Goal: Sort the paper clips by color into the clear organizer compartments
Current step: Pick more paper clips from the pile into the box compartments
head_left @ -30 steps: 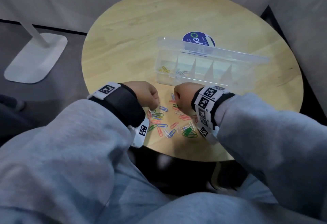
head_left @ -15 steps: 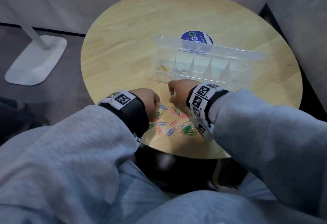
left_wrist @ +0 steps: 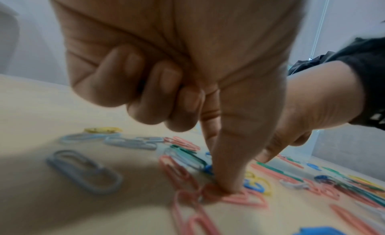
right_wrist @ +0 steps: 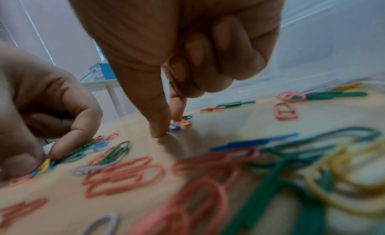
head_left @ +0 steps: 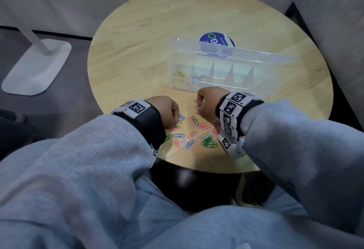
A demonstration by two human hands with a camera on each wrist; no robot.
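Observation:
Loose paper clips [head_left: 194, 132] in red, green, blue, white and yellow lie near the front edge of the round table. My left hand [head_left: 175, 121] is at the pile's left side. In the left wrist view my left hand [left_wrist: 223, 189] has thumb and forefinger tips closed together on a clip where a pink clip [left_wrist: 245, 200] lies; the other fingers are curled. My right hand [head_left: 199, 107] is at the pile's far side. In the right wrist view my right hand [right_wrist: 168, 128] pinches a blue clip [right_wrist: 175, 128] on the table. The clear organizer [head_left: 226, 65] stands behind, lid up, with yellow clips [head_left: 179, 74] in its leftmost compartment and white clips [head_left: 198, 77] beside.
The wooden table [head_left: 137, 42] has a blue round sticker [head_left: 216, 41] behind the organizer. A white stand base [head_left: 37, 67] sits on the floor to the left. Grey walls close in at the back and right. My knees are under the front edge.
The left hand has drawn slightly toward me onto the pile's left side. The right hand has shifted a little toward the organizer and stays low over the clips.

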